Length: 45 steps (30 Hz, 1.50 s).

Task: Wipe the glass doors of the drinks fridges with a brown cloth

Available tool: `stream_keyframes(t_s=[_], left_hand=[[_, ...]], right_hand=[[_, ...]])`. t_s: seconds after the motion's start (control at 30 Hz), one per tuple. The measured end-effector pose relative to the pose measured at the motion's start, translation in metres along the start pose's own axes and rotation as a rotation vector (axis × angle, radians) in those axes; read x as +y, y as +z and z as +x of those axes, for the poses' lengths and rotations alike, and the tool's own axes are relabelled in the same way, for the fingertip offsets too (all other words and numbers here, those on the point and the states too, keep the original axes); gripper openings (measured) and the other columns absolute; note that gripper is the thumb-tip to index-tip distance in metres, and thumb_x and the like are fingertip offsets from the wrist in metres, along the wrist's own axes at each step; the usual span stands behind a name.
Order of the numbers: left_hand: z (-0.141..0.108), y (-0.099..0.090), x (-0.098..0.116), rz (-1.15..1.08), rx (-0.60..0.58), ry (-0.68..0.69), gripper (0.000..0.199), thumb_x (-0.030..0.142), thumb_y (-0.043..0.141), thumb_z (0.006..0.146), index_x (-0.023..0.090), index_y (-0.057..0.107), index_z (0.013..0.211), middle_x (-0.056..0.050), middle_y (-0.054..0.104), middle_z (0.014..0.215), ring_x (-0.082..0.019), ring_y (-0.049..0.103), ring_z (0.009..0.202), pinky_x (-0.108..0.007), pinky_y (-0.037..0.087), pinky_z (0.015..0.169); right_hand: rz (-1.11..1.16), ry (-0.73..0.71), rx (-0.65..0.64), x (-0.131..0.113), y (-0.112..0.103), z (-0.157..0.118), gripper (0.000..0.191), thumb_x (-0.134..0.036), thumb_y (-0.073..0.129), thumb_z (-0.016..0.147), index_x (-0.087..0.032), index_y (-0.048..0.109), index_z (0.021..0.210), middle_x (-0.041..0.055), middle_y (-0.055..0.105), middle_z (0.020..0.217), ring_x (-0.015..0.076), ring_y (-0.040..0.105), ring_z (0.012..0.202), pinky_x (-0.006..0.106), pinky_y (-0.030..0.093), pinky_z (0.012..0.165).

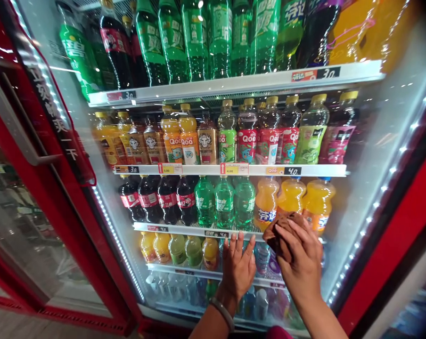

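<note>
My right hand (pixel 299 247) grips a crumpled brown cloth (pixel 283 230) at the right part of a white shelf edge (pixel 184 230), in front of the orange bottles (pixel 267 200). Just left of it, my left hand (pixel 238 263) has its fingers spread and extended up to that same shelf edge, below the green bottles (pixel 224 202). Nothing is held in it, and a band circles its wrist. Whether its fingertips touch the edge I cannot tell.
Lit shelves of a red-framed cooler (pixel 393 235) hold several rows of drink bottles, with large green bottles (pixel 197 42) on top. A door handle (pixel 18 113) is on the left. Price tags line the shelf edges.
</note>
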<state>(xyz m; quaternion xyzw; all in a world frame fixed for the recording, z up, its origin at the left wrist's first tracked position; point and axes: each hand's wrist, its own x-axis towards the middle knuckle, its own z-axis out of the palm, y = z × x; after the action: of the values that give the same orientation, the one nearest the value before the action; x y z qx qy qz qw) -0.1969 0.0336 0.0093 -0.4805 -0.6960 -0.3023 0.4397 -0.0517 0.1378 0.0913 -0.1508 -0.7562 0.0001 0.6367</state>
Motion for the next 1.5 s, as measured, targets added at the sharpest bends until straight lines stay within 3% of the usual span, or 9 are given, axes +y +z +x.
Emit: stream_keyframes(t_s=[0.07, 0.17, 0.3, 0.57, 0.63, 0.83, 1.1, 1.37, 1.5], left_hand=[[0.0, 0.0, 0.0, 0.006, 0.009, 0.007, 0.064, 0.021, 0.058, 0.092, 0.028, 0.047, 0.154, -0.008, 0.054, 0.155, -0.028, 0.045, 0.146, -0.047, 0.026, 0.124], [-0.002, -0.001, 0.0, 0.006, 0.01, 0.022, 0.064, 0.022, 0.058, 0.092, 0.027, 0.047, 0.154, -0.009, 0.054, 0.156, -0.028, 0.045, 0.146, -0.048, 0.027, 0.124], [-0.002, -0.001, -0.001, 0.003, 0.014, 0.025, 0.063, 0.021, 0.059, 0.091, 0.027, 0.05, 0.152, -0.01, 0.055, 0.154, -0.028, 0.044, 0.146, -0.047, 0.028, 0.123], [-0.002, 0.0, 0.0, 0.01, -0.005, 0.011, 0.06, 0.022, 0.059, 0.091, 0.027, 0.053, 0.15, -0.009, 0.056, 0.152, -0.029, 0.042, 0.146, -0.047, 0.028, 0.123], [-0.003, 0.001, 0.0, 0.01, 0.001, 0.018, 0.06, 0.022, 0.059, 0.091, 0.026, 0.052, 0.151, -0.01, 0.054, 0.154, -0.029, 0.041, 0.147, -0.047, 0.028, 0.123], [-0.005, 0.002, -0.001, -0.004, 0.036, 0.012, 0.063, 0.022, 0.058, 0.092, 0.029, 0.047, 0.154, -0.009, 0.053, 0.156, -0.03, 0.044, 0.146, -0.047, 0.027, 0.123], [-0.005, -0.002, 0.0, 0.016, -0.01, 0.013, 0.069, 0.024, 0.058, 0.094, 0.029, 0.038, 0.159, -0.01, 0.049, 0.159, -0.031, 0.044, 0.146, -0.049, 0.029, 0.123], [-0.008, -0.004, -0.003, -0.01, -0.016, 0.043, 0.066, 0.034, 0.057, 0.096, 0.026, 0.039, 0.159, -0.01, 0.044, 0.163, -0.031, 0.038, 0.151, -0.046, 0.022, 0.126], [-0.008, -0.002, -0.002, 0.013, -0.026, 0.037, 0.068, 0.035, 0.058, 0.096, 0.026, 0.038, 0.159, -0.01, 0.046, 0.161, -0.031, 0.038, 0.15, -0.048, 0.023, 0.126]], right_hand=[[-0.003, -0.044, 0.011, -0.005, 0.009, -0.004, 0.044, -0.016, 0.069, 0.09, -0.032, 0.064, 0.131, 0.007, 0.061, 0.137, 0.0345, 0.043, 0.147, 0.066, 0.036, 0.121], [-0.012, -0.135, -0.071, -0.002, 0.018, -0.044, 0.043, -0.015, 0.069, 0.09, -0.031, 0.064, 0.13, 0.0063, 0.062, 0.134, 0.0337, 0.039, 0.151, 0.066, 0.032, 0.125], [-0.037, -0.185, -0.185, 0.013, 0.011, -0.087, 0.038, -0.015, 0.067, 0.091, -0.029, 0.066, 0.127, 0.0049, 0.064, 0.134, 0.032, 0.039, 0.151, 0.066, 0.023, 0.128], [-0.021, 0.005, 0.009, -0.001, 0.007, -0.011, 0.043, -0.017, 0.069, 0.089, -0.031, 0.064, 0.13, 0.009, 0.058, 0.14, 0.0386, 0.038, 0.15, 0.071, 0.033, 0.12], [-0.013, -0.036, 0.009, -0.007, 0.014, -0.017, 0.043, -0.015, 0.069, 0.089, -0.031, 0.065, 0.129, 0.0078, 0.06, 0.137, 0.0365, 0.039, 0.15, 0.069, 0.033, 0.122], [-0.017, -0.173, -0.184, 0.002, 0.015, -0.087, 0.039, -0.015, 0.067, 0.092, -0.03, 0.066, 0.128, 0.0041, 0.066, 0.133, 0.0304, 0.04, 0.151, 0.065, 0.024, 0.129], [-0.006, -0.081, -0.07, -0.003, 0.015, -0.034, 0.04, -0.016, 0.067, 0.092, -0.033, 0.066, 0.128, 0.0058, 0.063, 0.137, 0.0341, 0.04, 0.15, 0.07, 0.03, 0.124], [-0.026, -0.188, -0.16, 0.006, 0.025, -0.101, 0.038, -0.016, 0.067, 0.092, -0.029, 0.065, 0.127, 0.0055, 0.061, 0.136, 0.0334, 0.03, 0.156, 0.065, 0.028, 0.128], [-0.013, -0.113, -0.152, 0.01, 0.01, -0.074, 0.037, -0.017, 0.064, 0.094, -0.029, 0.064, 0.129, 0.0075, 0.06, 0.139, 0.0348, 0.033, 0.154, 0.072, 0.022, 0.126]])
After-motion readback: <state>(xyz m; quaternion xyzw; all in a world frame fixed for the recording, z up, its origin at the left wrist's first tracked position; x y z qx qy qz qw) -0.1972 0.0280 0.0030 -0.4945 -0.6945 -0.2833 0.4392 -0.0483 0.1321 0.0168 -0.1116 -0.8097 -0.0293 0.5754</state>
